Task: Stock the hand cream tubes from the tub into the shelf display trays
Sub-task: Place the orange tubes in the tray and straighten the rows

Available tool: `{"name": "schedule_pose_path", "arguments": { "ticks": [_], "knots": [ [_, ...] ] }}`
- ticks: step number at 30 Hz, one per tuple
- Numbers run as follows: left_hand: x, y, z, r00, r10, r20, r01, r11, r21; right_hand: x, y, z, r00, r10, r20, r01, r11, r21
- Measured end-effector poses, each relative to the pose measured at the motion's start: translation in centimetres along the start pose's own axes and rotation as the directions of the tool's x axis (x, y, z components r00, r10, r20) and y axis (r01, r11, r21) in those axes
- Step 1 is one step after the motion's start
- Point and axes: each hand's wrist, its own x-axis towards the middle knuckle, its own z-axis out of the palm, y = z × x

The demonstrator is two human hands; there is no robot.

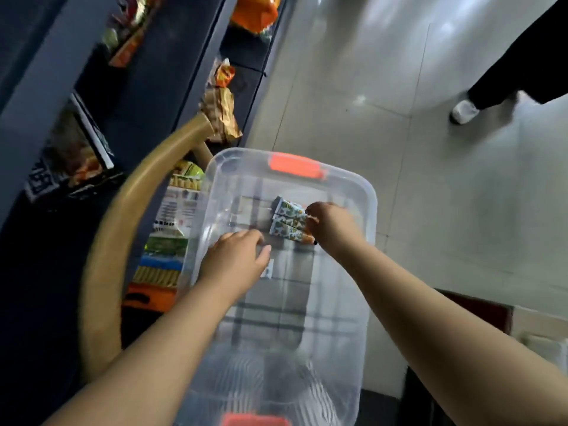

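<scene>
A clear plastic tub (367,198) with orange latches sits on a chair below me. Three patterned hand cream tubes (287,221) lie side by side on its bottom, toward the far end. My right hand (333,227) reaches into the tub, and its fingers pinch the near ends of the tubes. My left hand (238,261) hovers over the tub's left side, palm down with fingers relaxed, holding nothing. The dark shelf unit (159,75) stands to the left.
A wooden chair back (123,210) curves left of the tub. Snack packets (219,113) fill the shelves, and more packets (167,241) lie below. Another person's leg and white shoe (465,110) stand on the tiled floor at the upper right.
</scene>
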Motion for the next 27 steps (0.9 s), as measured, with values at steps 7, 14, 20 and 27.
{"name": "schedule_pose_path", "arguments": {
  "ticks": [7, 14, 20, 27],
  "knots": [
    [4.2, -2.8, 6.3, 0.981, -0.173, 0.092, 0.187, 0.964, -0.188, 6.0, 1.9, 6.1, 0.977, 0.208, 0.053, -0.212, 0.975, 0.073],
    [6.4, -3.0, 9.4, 0.915, -0.331, 0.231, 0.397, 0.841, -0.367, 8.1, 3.5, 9.2, 0.983, 0.18, -0.026, -0.179, 0.983, 0.046],
    [8.6, -2.8, 11.4, 0.856, -0.403, 0.324, 0.517, 0.675, -0.526, 8.5, 3.8, 9.8, 0.979, 0.205, -0.016, -0.202, 0.971, 0.128],
    [9.7, -1.3, 14.7, 0.637, -0.338, 0.693, 0.71, -0.091, -0.698, 7.8, 3.7, 8.9, 0.945, 0.327, -0.022, -0.31, 0.913, 0.264]
  ]
}}
